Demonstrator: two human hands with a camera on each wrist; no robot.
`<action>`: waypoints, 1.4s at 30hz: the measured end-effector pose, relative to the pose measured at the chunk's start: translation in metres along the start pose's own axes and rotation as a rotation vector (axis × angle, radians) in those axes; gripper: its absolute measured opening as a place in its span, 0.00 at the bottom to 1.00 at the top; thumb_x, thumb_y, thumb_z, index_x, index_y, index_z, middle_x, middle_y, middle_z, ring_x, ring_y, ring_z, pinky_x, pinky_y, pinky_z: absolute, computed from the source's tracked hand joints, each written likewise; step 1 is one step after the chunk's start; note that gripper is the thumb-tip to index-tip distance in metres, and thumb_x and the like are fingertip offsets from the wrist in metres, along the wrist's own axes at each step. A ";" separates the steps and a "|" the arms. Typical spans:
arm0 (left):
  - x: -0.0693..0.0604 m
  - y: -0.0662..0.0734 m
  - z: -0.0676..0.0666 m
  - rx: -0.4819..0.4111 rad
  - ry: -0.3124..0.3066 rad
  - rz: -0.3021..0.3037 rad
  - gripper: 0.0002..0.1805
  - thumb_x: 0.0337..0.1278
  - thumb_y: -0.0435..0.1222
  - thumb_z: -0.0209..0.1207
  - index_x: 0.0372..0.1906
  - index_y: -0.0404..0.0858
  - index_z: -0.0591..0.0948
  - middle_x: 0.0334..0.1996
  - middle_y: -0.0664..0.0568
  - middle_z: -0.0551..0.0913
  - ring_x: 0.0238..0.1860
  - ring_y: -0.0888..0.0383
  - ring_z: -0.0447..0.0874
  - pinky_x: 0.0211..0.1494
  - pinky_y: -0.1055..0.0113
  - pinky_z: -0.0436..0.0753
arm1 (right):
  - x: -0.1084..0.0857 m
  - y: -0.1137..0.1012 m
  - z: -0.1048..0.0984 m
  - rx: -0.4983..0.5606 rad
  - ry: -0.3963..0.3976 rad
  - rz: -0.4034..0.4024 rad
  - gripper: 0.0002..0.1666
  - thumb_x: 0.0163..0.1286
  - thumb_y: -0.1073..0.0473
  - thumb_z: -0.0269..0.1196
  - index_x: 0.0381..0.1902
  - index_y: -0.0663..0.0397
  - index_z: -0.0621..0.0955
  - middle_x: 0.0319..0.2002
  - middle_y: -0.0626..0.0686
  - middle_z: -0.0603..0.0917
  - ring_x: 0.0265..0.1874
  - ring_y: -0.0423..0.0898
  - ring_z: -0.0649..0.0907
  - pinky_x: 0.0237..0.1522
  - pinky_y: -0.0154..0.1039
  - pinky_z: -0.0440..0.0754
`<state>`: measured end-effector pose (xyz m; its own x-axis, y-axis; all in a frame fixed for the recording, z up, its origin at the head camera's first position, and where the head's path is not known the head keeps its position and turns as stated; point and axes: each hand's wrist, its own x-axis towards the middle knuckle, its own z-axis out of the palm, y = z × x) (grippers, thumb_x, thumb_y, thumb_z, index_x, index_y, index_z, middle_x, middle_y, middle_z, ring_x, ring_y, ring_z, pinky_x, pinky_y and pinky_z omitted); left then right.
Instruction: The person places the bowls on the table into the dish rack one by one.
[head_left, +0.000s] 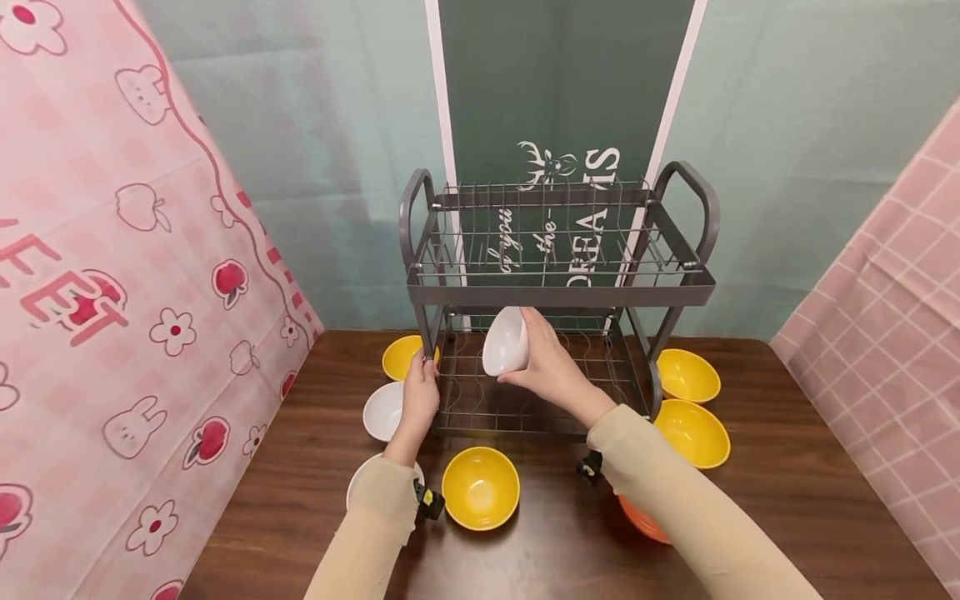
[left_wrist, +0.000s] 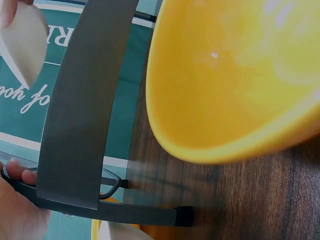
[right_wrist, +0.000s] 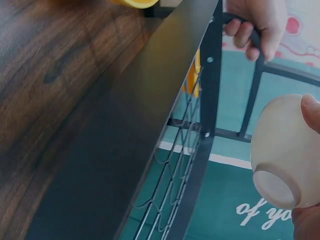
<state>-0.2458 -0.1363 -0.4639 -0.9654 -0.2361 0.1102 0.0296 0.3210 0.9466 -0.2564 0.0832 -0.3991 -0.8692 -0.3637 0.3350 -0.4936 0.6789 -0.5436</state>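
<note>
In the head view a white bowl (head_left: pixel 506 342), tilted on its side, is held by my right hand (head_left: pixel 553 367) above the lower tier of the dark metal rack (head_left: pixel 558 296). The right wrist view shows this bowl (right_wrist: pixel 285 155) with its base facing the camera and a thumb and finger at its edges. My left hand (head_left: pixel 420 396) grips the rack's left side post; in the right wrist view the fingers of this hand (right_wrist: pixel 260 22) curl round the dark frame. The left wrist view shows the hand (left_wrist: pixel 20 200) at the frame, partly out of view.
Yellow bowls stand left (head_left: pixel 400 358) and right (head_left: pixel 687 375) of the rack, another (head_left: pixel 481 488) in front. White bowls (head_left: pixel 382 412) are at the left, one partly behind the left sleeve. An orange bowl (head_left: pixel 643 521) lies partly under the right sleeve. Curtains (head_left: pixel 135 250) surround the wooden table (head_left: pixel 262 500).
</note>
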 end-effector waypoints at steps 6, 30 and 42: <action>-0.002 0.002 0.001 -0.012 -0.006 -0.009 0.21 0.70 0.34 0.41 0.65 0.34 0.62 0.58 0.36 0.72 0.57 0.42 0.71 0.65 0.47 0.67 | 0.018 0.011 0.014 -0.043 -0.035 -0.014 0.66 0.42 0.51 0.76 0.70 0.61 0.49 0.68 0.65 0.57 0.66 0.60 0.62 0.61 0.58 0.69; -0.003 0.001 -0.001 0.034 0.008 0.007 0.21 0.69 0.32 0.41 0.65 0.32 0.62 0.57 0.33 0.73 0.58 0.41 0.71 0.64 0.45 0.67 | 0.059 0.015 0.050 -0.160 -0.159 -0.002 0.64 0.43 0.50 0.75 0.68 0.61 0.50 0.61 0.62 0.63 0.64 0.56 0.64 0.64 0.49 0.68; -0.001 0.000 0.000 0.025 -0.017 0.004 0.21 0.70 0.34 0.41 0.65 0.34 0.62 0.58 0.35 0.72 0.55 0.43 0.72 0.64 0.46 0.67 | 0.074 0.023 0.052 -0.122 -0.174 0.055 0.65 0.41 0.52 0.76 0.69 0.56 0.48 0.58 0.63 0.64 0.57 0.56 0.67 0.60 0.50 0.70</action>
<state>-0.2449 -0.1358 -0.4643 -0.9695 -0.2194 0.1092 0.0276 0.3448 0.9383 -0.3338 0.0383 -0.4266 -0.8918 -0.4218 0.1635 -0.4475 0.7692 -0.4562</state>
